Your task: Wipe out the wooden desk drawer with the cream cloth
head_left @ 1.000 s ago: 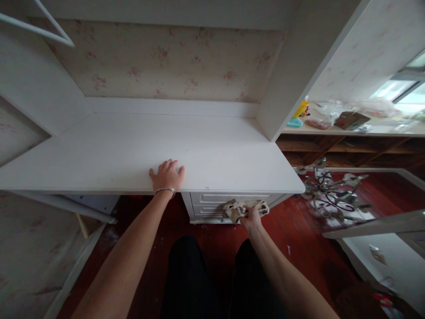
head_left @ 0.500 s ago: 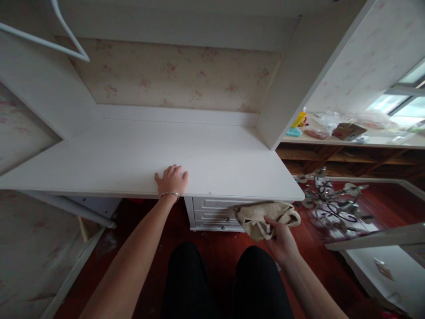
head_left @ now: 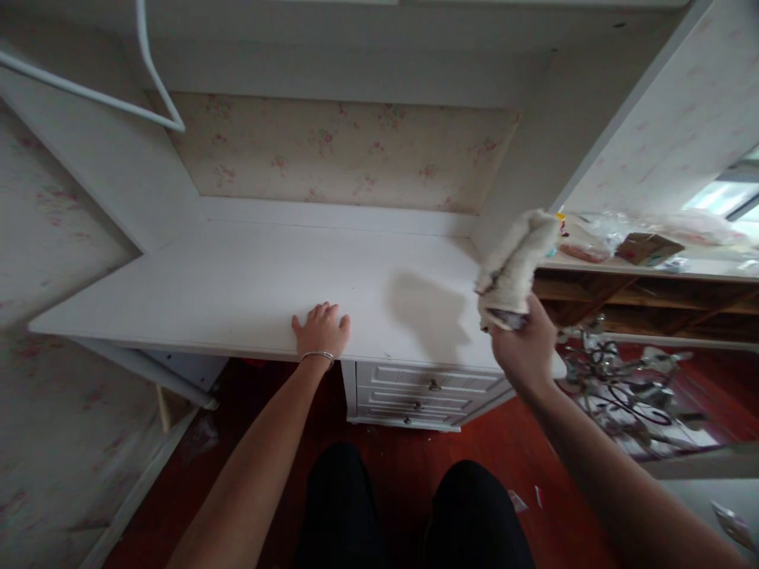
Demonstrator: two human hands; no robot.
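My left hand [head_left: 323, 330] lies on the front part of a white desk top [head_left: 261, 276], fingers spread and palm down, with a bracelet on the wrist. In my right hand [head_left: 527, 344] is a beige cloth [head_left: 513, 265], bunched up and raised above the desk's right end. The cloth does not touch the desk; its shadow falls on the surface to its left. Beneath the desk top stands a white drawer unit [head_left: 424, 395] with small knobs, its drawers closed.
A white metal rod [head_left: 88, 91] juts in at upper left. The hutch's side panel [head_left: 587, 134] rises at right. Beyond it, a low shelf [head_left: 700, 269] carries plastic bags and a cardboard box [head_left: 646, 249]. A chandelier [head_left: 628, 379] rests near the red floor [head_left: 409, 482].
My right hand has lifted the cloth from in front of the drawers to above the desk's right end. The left hand stays on the desk. The view has shifted slightly.
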